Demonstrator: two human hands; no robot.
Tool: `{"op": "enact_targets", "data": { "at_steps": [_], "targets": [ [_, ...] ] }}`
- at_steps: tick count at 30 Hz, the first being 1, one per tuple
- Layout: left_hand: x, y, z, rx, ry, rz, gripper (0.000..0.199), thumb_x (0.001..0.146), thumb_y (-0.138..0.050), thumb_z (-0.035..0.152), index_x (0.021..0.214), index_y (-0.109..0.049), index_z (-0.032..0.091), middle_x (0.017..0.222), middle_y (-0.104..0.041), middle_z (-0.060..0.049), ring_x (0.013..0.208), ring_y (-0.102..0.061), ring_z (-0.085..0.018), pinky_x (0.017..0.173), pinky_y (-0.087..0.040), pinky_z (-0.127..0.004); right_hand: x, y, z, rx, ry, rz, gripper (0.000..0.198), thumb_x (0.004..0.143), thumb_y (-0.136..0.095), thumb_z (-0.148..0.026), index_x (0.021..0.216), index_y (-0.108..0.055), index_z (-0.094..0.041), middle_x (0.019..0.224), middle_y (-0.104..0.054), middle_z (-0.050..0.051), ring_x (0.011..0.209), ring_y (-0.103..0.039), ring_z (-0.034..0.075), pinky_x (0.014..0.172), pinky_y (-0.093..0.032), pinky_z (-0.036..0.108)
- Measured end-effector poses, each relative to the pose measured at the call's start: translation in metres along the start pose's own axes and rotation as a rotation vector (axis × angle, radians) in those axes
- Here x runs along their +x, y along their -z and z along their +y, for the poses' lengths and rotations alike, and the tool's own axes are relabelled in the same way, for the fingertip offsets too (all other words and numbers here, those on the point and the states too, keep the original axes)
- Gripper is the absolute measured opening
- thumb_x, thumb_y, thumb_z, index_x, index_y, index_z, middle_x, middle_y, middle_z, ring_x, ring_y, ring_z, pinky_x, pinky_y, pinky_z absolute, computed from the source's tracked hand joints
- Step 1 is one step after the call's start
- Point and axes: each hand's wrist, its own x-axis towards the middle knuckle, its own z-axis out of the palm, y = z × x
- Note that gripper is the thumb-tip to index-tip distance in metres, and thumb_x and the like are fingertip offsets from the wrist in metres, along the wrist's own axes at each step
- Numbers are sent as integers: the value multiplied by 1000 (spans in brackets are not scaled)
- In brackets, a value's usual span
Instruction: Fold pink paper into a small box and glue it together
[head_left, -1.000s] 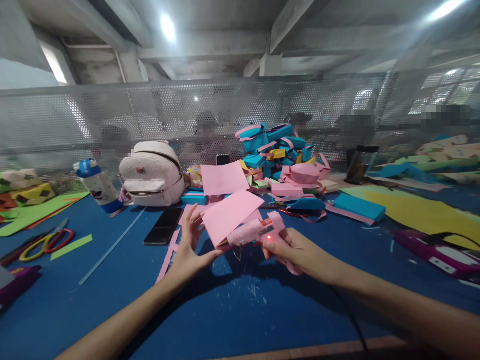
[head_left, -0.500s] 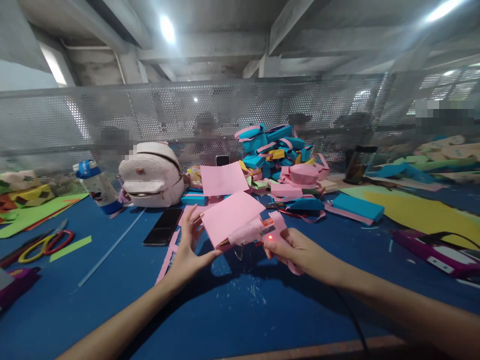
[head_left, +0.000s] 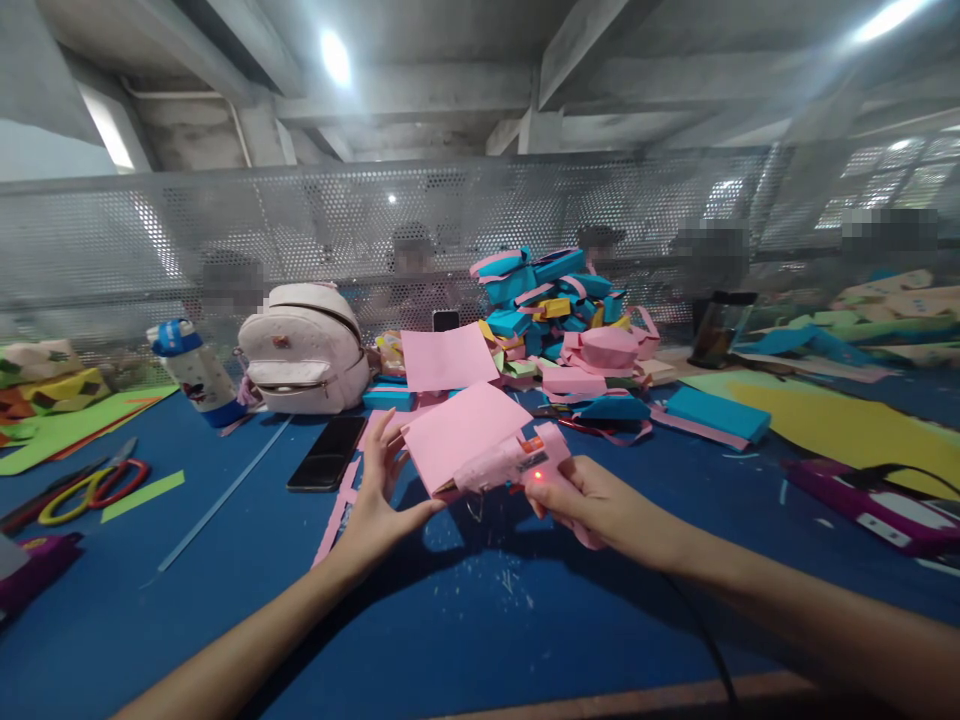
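Observation:
Between my hands is a folded piece of pink paper (head_left: 469, 425), tilted above the blue table. My left hand (head_left: 382, 490) grips its left side, with the thumb under the near corner and the fingers at the back left edge. A pink hot glue gun (head_left: 517, 460) is in my right hand (head_left: 581, 495), its fingers wrapped round the handle and a red light glowing on its side. The nozzle points left and lies at the paper's near edge; whether it touches, I cannot tell. Another pink sheet (head_left: 450, 358) leans behind.
A black phone (head_left: 328, 454), white backpack (head_left: 304, 350) and water bottle (head_left: 196, 375) stand to the left, with scissors (head_left: 94, 492) further out. Blue and pink paper boxes (head_left: 555, 300) are heaped at the back. A purple case (head_left: 874, 510) lies right. The glue gun's cord (head_left: 705, 640) trails towards the front edge.
Almost nothing differs. The nozzle has shifted very slightly left along the paper's near edge, while both hands keep their hold.

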Motion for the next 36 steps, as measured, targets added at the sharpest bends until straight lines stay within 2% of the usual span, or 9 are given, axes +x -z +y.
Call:
{"op": "enact_targets", "data": {
  "at_steps": [20,29,36],
  "targets": [
    [0,1,-3,26,-17,-1,101,66,-83,35,145,-20,37,143,-38,-10,138,-35,-33,116,-25,-56,-4,6,2,-31,-21,20,47,88,-50,-61,71,-53,-17,49,-36,-7,41,-35,6,38,-26,18],
    [0,0,-1,6,-6,1,101,66,-83,38,145,-20,38,143,-38,-9,138,-35,-33,117,-25,-55,-6,9,-2,-42,-44,47,50,84,-50,-66,70,-51,-18,50,-35,-7,40,-34,6,38,-25,19],
    [-1,-1,1,-13,14,-11,99,68,-82,35,145,-19,38,145,-34,-9,140,-32,-31,118,-22,-55,-7,12,1,-49,-39,51,49,86,-49,-65,70,-49,-18,50,-34,-7,42,-33,6,38,-25,18]
  ]
}}
